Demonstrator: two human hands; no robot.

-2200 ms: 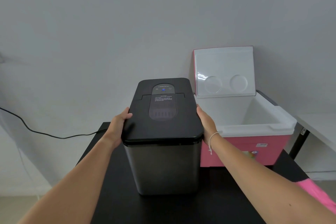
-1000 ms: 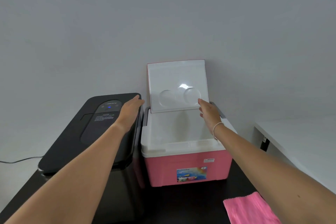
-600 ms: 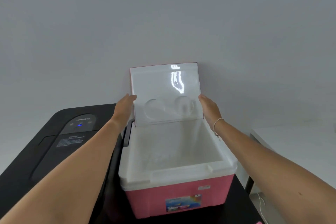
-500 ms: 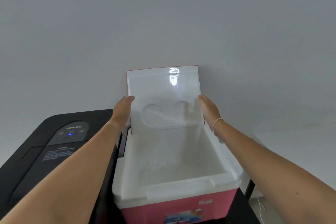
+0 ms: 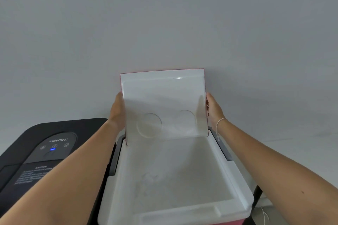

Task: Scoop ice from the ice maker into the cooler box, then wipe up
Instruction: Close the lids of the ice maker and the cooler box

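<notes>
In the head view, dead centre: cooler box (image 5: pixel 175 184) sits open right in front of the person, white interior, looks empty or nearly so — faint marks on the floor of it, can't tell if water or ice. Its lid (image 5: pixel 164 104) stands upright at the far edge, hinge line running left-right, leaning close to the wall (image 5: pixel 164 14)

Left hand (image 5: pixel 117 109) grips the lid's left edge, right hand (image 5: pixel 214 109) grips the right edge; palms face inward, fingers mostly hidden behind the lid so how far they wrap I can't tell. Both are about equally near, one per side, symmetric hold

Ice maker (image 5: pixel 45 153) is immediately left of the cooler, touching or nearly so, its own lid down, blue indicator lit. So it lies left of and nearer than both hands; left hand is the nearer one. No scoop visible, no cloth visible in this frame

My read: scooping not started, next step is probably letting go of the cooler lid and opening the ice maker

Surface: dark counter, only slivers showing under both units. Room: plain grey wall, pale surface low on the right
</notes>
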